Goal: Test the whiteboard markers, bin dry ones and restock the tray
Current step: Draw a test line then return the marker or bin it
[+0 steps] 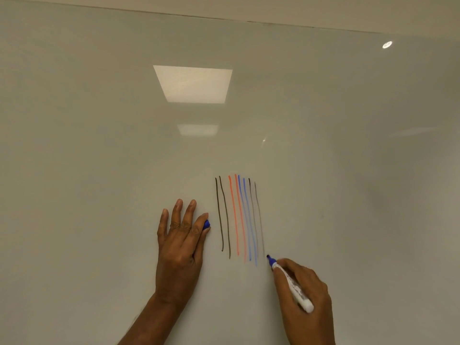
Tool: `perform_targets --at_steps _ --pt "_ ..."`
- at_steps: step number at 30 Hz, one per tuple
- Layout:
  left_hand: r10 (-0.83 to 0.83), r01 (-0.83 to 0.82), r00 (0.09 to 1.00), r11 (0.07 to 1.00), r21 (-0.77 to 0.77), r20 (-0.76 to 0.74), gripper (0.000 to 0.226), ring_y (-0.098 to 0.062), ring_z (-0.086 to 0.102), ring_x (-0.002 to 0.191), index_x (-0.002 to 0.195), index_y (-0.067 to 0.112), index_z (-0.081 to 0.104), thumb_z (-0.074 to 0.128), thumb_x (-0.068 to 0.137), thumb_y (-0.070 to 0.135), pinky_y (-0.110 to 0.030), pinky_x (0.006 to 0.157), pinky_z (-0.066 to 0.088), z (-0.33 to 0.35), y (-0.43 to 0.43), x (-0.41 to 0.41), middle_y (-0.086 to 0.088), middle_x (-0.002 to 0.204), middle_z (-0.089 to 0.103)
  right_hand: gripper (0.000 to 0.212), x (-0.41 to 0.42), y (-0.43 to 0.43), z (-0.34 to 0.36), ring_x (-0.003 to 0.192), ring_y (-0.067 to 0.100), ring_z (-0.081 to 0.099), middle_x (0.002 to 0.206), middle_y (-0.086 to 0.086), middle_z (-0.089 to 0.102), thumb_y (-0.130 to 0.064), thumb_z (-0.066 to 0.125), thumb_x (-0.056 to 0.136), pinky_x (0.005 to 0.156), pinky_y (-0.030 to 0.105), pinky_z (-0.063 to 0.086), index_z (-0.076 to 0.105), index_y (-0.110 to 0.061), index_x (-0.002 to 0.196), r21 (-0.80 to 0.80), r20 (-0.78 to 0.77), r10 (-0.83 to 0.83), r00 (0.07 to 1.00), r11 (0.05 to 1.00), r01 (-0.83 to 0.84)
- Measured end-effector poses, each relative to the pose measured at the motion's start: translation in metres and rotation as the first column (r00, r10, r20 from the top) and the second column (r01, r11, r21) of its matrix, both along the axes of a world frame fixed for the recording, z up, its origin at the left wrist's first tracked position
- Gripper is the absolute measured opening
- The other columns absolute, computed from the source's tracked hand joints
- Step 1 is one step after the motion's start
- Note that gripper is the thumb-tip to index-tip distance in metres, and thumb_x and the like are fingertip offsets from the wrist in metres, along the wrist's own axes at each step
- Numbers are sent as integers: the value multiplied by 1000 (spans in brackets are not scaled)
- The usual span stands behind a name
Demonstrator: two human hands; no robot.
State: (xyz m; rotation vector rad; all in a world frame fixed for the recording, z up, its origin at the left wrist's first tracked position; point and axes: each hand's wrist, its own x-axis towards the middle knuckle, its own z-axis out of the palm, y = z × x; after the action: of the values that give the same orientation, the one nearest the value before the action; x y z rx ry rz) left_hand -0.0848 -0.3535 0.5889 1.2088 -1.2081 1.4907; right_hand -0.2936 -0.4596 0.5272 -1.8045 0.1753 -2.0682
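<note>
Done: eight test strokes (234, 215) on the whiteboard (99, 145), last pair faint
Right hand (308, 295): grips blue marker (291, 282), tip at the board
Left hand (179, 245): flat, fingers straight, blue cap (206, 224) under forefinger
Left: binning, restocking; tray out of sight

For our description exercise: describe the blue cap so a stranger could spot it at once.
On the whiteboard, find the left hand lying flat, left of the lines. The cap pokes out beside its forefinger tip. Unlike the blue lines, it is a solid lump; the marker is in the right hand.
</note>
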Motion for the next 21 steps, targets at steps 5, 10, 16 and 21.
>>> perform_targets --at_steps 5,10,16,21 --pt "-6 6 1000 1000 2 -4 41 -35 40 147 135 5 62 66 96 16 -64 118 30 0 1 1 -17 149 52 26 -5 4 38 89 3 67 97 -8 71 -30 67 87 78 20 55 72 -24 113 -19 -3 12 1000 1000 -12" --pt "-2 2 1000 1000 0 7 40 -33 41 147 135 5 62 64 97 18 -61 121 28 0 1 0 -16 148 53 35 8 -4 91 99 12 67 107 -12 68 -44 58 91 88 42 56 63 -28 122 -35 -34 8 999 999 -9" --pt "-4 4 1000 1000 -3 7 40 -33 42 147 134 5 63 65 96 18 -61 121 28 0 1 1 -15 147 55 37 3 -11 54 87 8 68 96 -4 71 -38 57 93 76 37 58 71 -13 116 -96 -79 -58 995 994 50" --pt "-63 64 997 997 32 -33 38 -31 41 147 133 5 64 63 98 17 -60 122 26 -5 4 -1 -12 147 56 48 -7 -3 -2 72 1 64 80 -3 68 -55 53 95 62 20 52 75 -14 104 -6 -123 -48 991 999 48"
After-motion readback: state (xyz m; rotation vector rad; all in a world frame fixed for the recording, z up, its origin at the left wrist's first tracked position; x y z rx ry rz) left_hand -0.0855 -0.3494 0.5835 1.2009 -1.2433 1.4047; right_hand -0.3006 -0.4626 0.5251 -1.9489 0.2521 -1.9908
